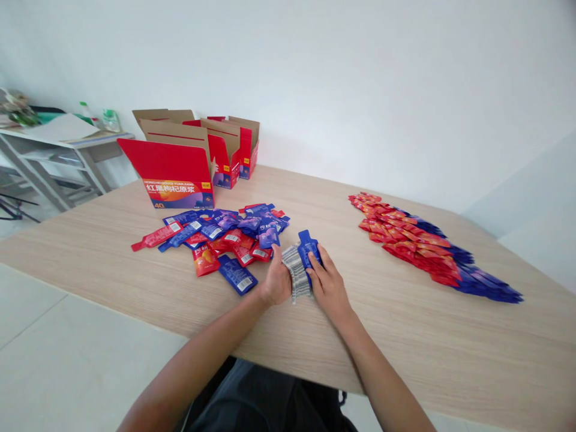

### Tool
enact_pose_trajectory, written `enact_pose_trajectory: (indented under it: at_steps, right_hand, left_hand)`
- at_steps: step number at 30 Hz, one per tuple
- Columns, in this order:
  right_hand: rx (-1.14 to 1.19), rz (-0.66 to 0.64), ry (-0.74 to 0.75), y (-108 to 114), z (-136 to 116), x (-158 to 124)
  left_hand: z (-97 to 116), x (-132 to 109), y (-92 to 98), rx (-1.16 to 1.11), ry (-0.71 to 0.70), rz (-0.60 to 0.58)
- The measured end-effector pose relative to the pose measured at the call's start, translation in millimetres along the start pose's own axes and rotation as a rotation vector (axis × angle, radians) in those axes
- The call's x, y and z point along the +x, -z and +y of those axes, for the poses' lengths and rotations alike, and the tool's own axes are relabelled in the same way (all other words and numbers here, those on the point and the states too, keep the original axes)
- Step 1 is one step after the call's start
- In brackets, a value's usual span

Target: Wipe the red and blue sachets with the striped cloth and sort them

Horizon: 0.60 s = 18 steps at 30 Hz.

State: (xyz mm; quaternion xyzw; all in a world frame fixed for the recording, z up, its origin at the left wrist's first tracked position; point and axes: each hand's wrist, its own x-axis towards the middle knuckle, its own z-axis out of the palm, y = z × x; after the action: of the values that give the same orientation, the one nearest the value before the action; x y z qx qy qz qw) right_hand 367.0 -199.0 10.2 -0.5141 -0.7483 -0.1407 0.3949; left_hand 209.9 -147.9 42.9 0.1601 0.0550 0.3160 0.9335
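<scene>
Between my two hands is a stack of sachets (297,271), its silvery edges fanned towards me. My left hand (276,281) is closed around the stack's left side, thumb up. At the right end a blue sachet (306,245) faces outward, its narrow neck pointing away from me. My right hand (330,288) is closed on that side, fingers pressed over the blue sachet. Just left of my hands lies a loose pile of red and blue sachets (229,231). A single blue sachet (237,275) lies flat at the pile's near edge.
Several open red cartons (177,193) stand at the table's back left. Long overlapping rows of red sachets (405,237) and blue sachets (486,283) lie on the right. A white wall rises behind the table (405,336). A side desk (76,141) holds papers and bottles.
</scene>
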Motion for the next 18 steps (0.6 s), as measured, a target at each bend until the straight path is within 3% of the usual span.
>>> enact_pose_trajectory:
  at_steps: [7, 12, 18]
  right_hand:
    - [-0.060, -0.070, 0.142, -2, 0, -1]
    - [-0.134, -0.139, 0.215, -4, 1, -1]
    - [-0.035, -0.180, 0.241, -4, 4, 0]
  left_hand:
    - [24, -2, -7.6, -0.064, -0.097, 0.078]
    - [20, -2, -3.1, -0.070, -0.044, 0.056]
    - [2, 0, 2.2, 0.021, 0.015, 0.026]
